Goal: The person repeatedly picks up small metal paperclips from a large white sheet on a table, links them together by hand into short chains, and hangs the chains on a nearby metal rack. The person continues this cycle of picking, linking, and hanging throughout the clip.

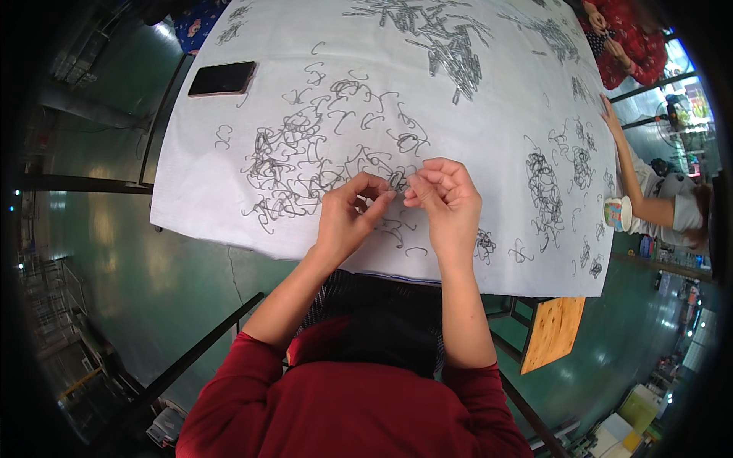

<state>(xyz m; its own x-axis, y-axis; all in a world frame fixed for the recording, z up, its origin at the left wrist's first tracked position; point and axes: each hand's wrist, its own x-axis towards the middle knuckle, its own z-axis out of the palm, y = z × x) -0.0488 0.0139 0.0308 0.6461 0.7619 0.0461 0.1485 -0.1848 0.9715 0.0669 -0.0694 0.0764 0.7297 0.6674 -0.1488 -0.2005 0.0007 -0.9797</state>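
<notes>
Close together over the near part of the white-covered table, my two hands meet fingertip to fingertip. My left hand is closed in a pinch of thumb and forefinger. My right hand pinches too, its other fingers curled. Between the fingertips show thin, curved grey wire hooks; how many are held and how they join is too small to tell. A large loose spread of similar wire hooks lies left of and beyond my hands. A small clump of hooks lies beside my right wrist.
A dark phone lies at the far left of the tablecloth. Straight metal pieces are heaped at the back. More hooks lie right. A paper cup stands by the right edge, near another person's arm. A person in red works far right.
</notes>
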